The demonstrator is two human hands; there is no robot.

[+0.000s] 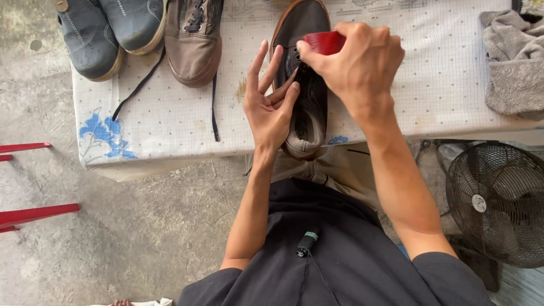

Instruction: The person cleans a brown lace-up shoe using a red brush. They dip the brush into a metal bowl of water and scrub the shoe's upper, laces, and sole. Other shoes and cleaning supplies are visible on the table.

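Mid-step on the dark brown shoe [309, 107]: lying lengthwise on the counter [170, 113], toe far, heel hanging over the near edge, right in front of the body. Working the eyelet and tongue area with a small red object [324, 42], possibly a brush back or a polish tin; too much of it covered to tell which.

Right hand [357, 62]: closed tight around that red object, thumb and fingertips pressing it down onto the top of the shoe. Left hand [271, 107]: spread wide, gripping nothing, palm and fingertips leaning against the left side of the shoe to brace it. Hands close together, meeting across the shoe.

Judging by this, still early on this shoe's upper. Calls next for a steady brace from the left, so the overhanging heel does not tip off the edge, and for short, controlled strokes from the right around the eyelets.

Counted:
- Four shoes in all: the dark one in hand, one brown lace-up shoe [194, 39] just left of it, and two blue shoes [88, 37] side by side at the far left corner.
- Two loose black laces [214, 110] trailing from the brown shoe towards the near edge.
- One red object.
- One heap of grey cloth [513, 62] at the far right of the counter.
- One black fan [498, 201] on the floor, near right.
- One red frame [28, 212] at the left edge, only partly in view.
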